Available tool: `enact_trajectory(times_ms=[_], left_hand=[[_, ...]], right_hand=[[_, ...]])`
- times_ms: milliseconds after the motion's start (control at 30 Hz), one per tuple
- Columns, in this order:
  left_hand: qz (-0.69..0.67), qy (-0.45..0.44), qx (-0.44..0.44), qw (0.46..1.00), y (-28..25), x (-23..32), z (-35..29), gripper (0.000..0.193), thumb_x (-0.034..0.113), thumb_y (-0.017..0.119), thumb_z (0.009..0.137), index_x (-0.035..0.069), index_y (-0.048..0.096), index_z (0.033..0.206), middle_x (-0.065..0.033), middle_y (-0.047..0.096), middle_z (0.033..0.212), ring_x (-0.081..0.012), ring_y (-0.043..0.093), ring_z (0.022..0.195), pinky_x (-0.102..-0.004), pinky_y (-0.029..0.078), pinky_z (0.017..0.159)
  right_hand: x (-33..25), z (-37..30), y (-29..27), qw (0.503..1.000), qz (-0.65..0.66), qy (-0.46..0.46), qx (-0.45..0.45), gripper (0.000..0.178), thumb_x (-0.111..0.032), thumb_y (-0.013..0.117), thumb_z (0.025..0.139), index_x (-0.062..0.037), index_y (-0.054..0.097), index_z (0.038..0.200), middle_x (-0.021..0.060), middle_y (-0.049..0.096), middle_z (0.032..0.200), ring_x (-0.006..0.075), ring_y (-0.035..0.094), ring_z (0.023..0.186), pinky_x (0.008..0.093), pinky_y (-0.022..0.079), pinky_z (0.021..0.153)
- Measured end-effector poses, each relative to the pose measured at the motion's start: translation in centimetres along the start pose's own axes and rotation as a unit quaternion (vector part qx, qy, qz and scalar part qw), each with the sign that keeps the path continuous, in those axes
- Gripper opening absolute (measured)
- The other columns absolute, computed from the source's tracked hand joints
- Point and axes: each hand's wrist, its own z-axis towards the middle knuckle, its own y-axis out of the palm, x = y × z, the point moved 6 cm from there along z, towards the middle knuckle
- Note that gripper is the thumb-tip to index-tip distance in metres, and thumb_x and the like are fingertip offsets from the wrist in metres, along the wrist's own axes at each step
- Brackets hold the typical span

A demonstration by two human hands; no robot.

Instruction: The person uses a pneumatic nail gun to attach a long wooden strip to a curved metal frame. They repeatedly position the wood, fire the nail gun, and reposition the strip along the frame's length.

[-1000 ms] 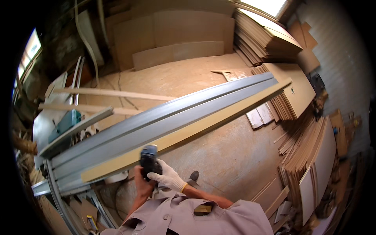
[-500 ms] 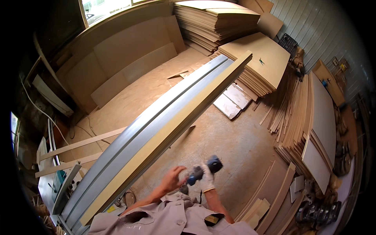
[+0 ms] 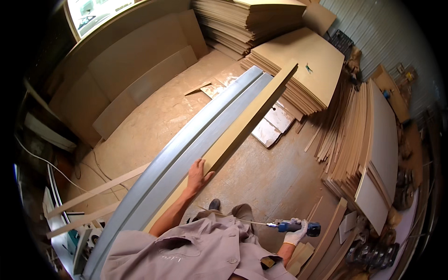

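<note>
L hand (image 3: 197, 177) now rests unclenched on yellow board (image 3: 252, 113). R hand (image 3: 297, 233) grips tool (image 3: 314, 229), prob. drill, swung clear; work looks paused.

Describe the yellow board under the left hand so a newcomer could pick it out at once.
Find the long grey metal surface slanting from the lower left toward the top centre. Along its right side runs the yellow board, with the bare left hand resting on it. Its yellow top stands out against the grey, and its far end juts past the metal's.
</note>
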Motion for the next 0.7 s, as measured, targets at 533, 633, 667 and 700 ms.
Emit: enact_trajectory(times_ms=[533, 633, 667, 700], left_hand=[[0.107, -0.034, 0.003, 0.994, 21.5, 11.6, 37.3, 0.078, 0.033, 0.097, 0.065, 0.0, 0.047, 0.115, -0.0229, 0.058, 0.109, -0.0424, 0.06, 0.101, -0.0493, 0.05, 0.081], [0.142, -0.071, -0.042, 0.986, 23.6, 7.3, 38.7, 0.074, 0.028, 0.098, 0.06, -0.003, 0.053, 0.109, -0.0237, 0.06, 0.107, -0.0428, 0.062, 0.1, -0.0515, 0.051, 0.082], [0.134, -0.068, -0.052, 0.987, 24.5, 7.5, 38.9, 0.072, 0.026, 0.098, 0.06, -0.003, 0.052, 0.108, -0.0236, 0.06, 0.106, -0.0431, 0.061, 0.1, -0.0516, 0.051, 0.082], [0.127, -0.064, -0.056, 0.988, 24.9, 7.9, 39.2, 0.07, 0.024, 0.097, 0.061, -0.003, 0.052, 0.107, -0.0234, 0.06, 0.105, -0.0435, 0.061, 0.099, -0.0517, 0.051, 0.081]], right_hand=[[1.3, 24.4, 14.3, 0.997, 0.041, 0.027, 0.061, 0.018, -0.016, 0.069, 0.093, -0.0141, 0.053, 0.084, 0.0016, 0.051, 0.073, 0.0189, 0.054, 0.069, 0.0389, 0.054, 0.078], [0.2, 29.0, 19.0, 0.997, 0.015, 0.063, 0.037, 0.02, -0.02, 0.07, 0.092, -0.0129, 0.054, 0.083, 0.0014, 0.052, 0.074, 0.0204, 0.056, 0.071, 0.0391, 0.054, 0.078], [-0.6, 31.1, 20.3, 0.997, 0.009, 0.063, 0.046, 0.02, -0.019, 0.07, 0.092, -0.0127, 0.054, 0.083, 0.0014, 0.052, 0.074, 0.0203, 0.055, 0.07, 0.0389, 0.054, 0.078], [-1.2, 33.4, 21.8, 0.997, 0.006, 0.063, 0.051, 0.02, -0.019, 0.07, 0.092, -0.0125, 0.054, 0.083, 0.0014, 0.052, 0.074, 0.0201, 0.055, 0.07, 0.0388, 0.054, 0.079]])
